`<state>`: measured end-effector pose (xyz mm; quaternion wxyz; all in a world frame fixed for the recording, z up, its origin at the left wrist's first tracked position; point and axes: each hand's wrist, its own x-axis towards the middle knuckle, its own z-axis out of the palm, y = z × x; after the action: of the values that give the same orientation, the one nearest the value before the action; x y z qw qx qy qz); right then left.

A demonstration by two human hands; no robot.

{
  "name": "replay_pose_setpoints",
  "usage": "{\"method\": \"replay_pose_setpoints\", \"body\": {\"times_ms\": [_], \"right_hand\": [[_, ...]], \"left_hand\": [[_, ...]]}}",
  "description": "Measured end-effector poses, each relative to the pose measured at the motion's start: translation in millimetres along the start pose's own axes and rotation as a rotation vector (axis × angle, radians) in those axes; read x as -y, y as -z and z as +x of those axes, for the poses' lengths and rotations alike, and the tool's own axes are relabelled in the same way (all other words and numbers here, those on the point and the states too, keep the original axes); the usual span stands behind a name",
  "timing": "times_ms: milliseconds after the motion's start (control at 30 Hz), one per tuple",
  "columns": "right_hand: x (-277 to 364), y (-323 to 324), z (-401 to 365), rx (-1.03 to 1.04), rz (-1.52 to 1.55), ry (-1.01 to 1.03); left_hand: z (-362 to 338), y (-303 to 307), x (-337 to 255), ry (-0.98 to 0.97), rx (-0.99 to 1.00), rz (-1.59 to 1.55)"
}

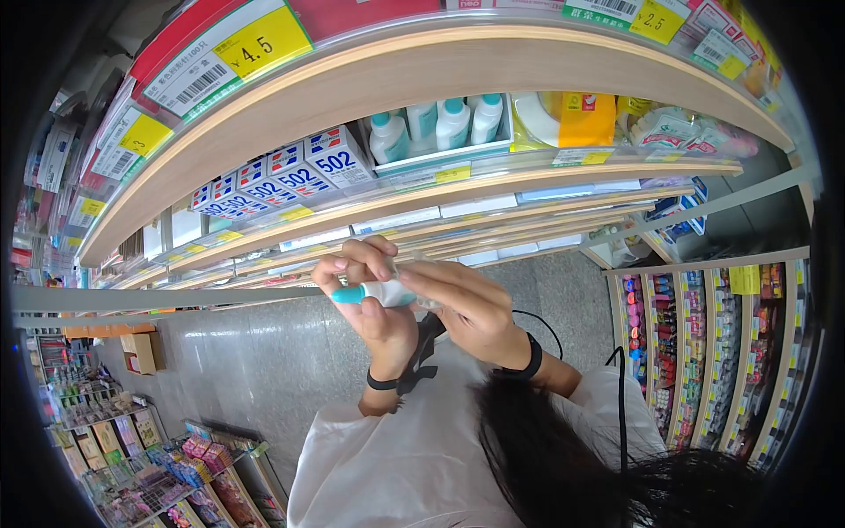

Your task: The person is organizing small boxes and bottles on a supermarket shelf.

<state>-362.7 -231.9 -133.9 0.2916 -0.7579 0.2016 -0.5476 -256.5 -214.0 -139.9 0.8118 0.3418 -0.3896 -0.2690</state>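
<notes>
A small white bottle with a teal cap [378, 293] lies tilted nearly sideways between my two hands, its cap pointing left. My left hand [385, 330] grips it with the thumb below and fingers curled behind and above. My right hand [471, 304] closes on the bottle's base end, its fingers extended over it and partly hiding it. Something clear and shiny shows by the right fingertips, too small to make out. Similar white bottles with teal caps [451, 125] stand in a white tray on the shelf ahead.
Blue, red and white "502" boxes [299, 172] sit left of the tray, and yellow-and-white packages [576, 119] to its right. The shelf edge [493, 53] curves above my hands. Grey floor [264, 352] lies below. A rack [704, 343] of small goods stands at right.
</notes>
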Motion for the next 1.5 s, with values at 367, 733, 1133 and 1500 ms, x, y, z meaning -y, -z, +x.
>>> {"method": "replay_pose_setpoints", "body": {"times_ms": [367,733,1133,1500], "right_hand": [[4.6,4.7,6.4,0.057,-0.058,-0.043],[0.1,10.2,-6.5,-0.368,0.361,-0.54],[1.7,53.5,21.4,-0.071,-0.144,-0.241],[7.5,36.5,58.3,-0.216,-0.336,0.18]], "left_hand": [[-11.6,-0.3,9.6,0.135,0.216,0.069],[-12.1,10.8,4.3,0.365,0.647,0.343],[22.6,3.3,-11.7,-0.007,0.802,0.858],[49.5,-27.7,-9.7,-0.457,0.262,0.875]]}}
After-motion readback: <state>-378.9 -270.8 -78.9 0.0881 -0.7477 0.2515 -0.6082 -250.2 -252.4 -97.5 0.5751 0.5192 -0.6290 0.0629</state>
